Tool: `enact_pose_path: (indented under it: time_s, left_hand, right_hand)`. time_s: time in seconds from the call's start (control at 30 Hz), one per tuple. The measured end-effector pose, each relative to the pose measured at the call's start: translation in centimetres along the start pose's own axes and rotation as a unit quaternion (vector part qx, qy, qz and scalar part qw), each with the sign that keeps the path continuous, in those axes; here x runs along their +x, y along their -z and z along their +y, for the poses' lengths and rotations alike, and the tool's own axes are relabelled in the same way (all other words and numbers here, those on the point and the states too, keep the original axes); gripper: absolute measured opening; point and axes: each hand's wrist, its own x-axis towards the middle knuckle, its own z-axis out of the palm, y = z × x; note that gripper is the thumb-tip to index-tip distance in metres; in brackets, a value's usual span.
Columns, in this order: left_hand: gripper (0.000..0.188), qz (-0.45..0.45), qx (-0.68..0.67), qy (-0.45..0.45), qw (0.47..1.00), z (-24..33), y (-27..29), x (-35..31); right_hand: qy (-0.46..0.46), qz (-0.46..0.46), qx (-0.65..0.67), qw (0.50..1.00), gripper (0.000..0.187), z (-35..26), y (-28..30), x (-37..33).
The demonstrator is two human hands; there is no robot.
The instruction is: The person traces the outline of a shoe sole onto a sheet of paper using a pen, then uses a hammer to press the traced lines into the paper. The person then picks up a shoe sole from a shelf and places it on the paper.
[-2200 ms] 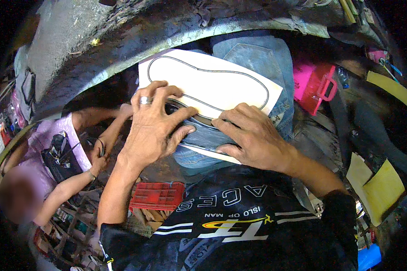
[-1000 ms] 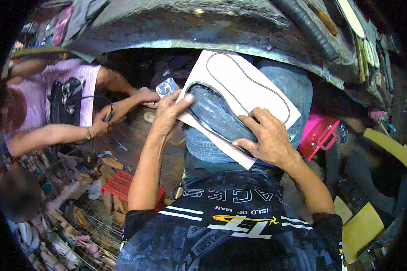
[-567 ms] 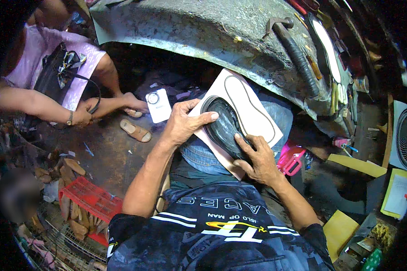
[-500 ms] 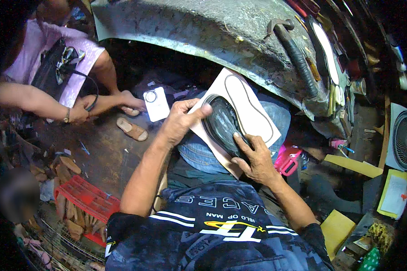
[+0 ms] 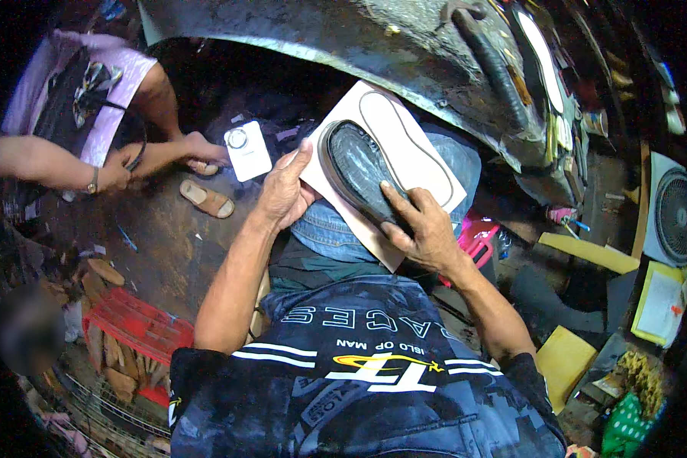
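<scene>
A white board (image 5: 427,172) lies tilted across my lap, with a dark sole outline drawn along its far right part. On its left part rests a black shoe sole (image 5: 356,164), raised at the rim and scuffed pale inside. My left hand (image 5: 285,191) grips the board's left edge, thumb upright beside the sole and fingers partly hidden underneath. My right hand (image 5: 427,229) holds the sole's near end, with the index finger on its inner face and the thumb at its near rim.
Ahead stands a worn workbench (image 5: 282,27) bearing a hammer (image 5: 496,72). Another person's arm (image 5: 49,164) and legs are at the left, near a sandal (image 5: 208,198) and a white device (image 5: 248,151). A red crate (image 5: 141,324) of wooden pieces sits lower left, a fan (image 5: 672,214) far right.
My left thumb has come off the sole's far end to the board's left edge. The right hand keeps its place on the sole. The whole view has shifted slightly.
</scene>
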Motion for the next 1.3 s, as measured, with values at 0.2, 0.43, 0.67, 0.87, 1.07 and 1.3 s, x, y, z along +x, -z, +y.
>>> enact_pose_path:
  time_s: [0.2, 0.43, 0.67, 0.87, 1.07, 1.3]
  left_hand:
    - [0.057, 0.048, 0.008, -0.01, 0.999, -0.1, 1.1, 0.0]
    - [0.04, 0.136, 0.317, -0.286, 0.894, 3.7, -4.4, -2.9]
    - [0.034, -0.389, 0.105, -0.272, 0.874, 5.8, -14.9, -9.9]
    - [0.035, -0.489, 0.107, -0.207, 0.841, 4.1, -19.3, -9.9]
    - [0.037, -0.509, 0.13, -0.188, 0.83, 4.1, -20.5, -9.1]
    - [0.041, -0.335, 0.425, -0.311, 0.781, 6.1, -16.0, -3.9]
  right_hand:
    - [0.026, 0.234, 0.045, 0.971, 0.064, 3.3, 6.9, 0.5]
    - [-0.088, 0.342, -0.271, 0.895, 0.04, 12.3, 22.1, 7.6]
    - [-0.052, 0.352, -0.367, 0.86, 0.039, 12.2, 19.3, 8.7]
    - [-0.035, 0.241, -0.131, 0.961, 0.017, 5.3, 7.9, 2.3]
    - [-0.412, 0.096, 0.09, 0.902, 0.029, 2.5, 2.0, -4.4]
    - [-0.447, 0.217, 0.252, 0.83, 0.053, 1.8, -1.0, -5.8]
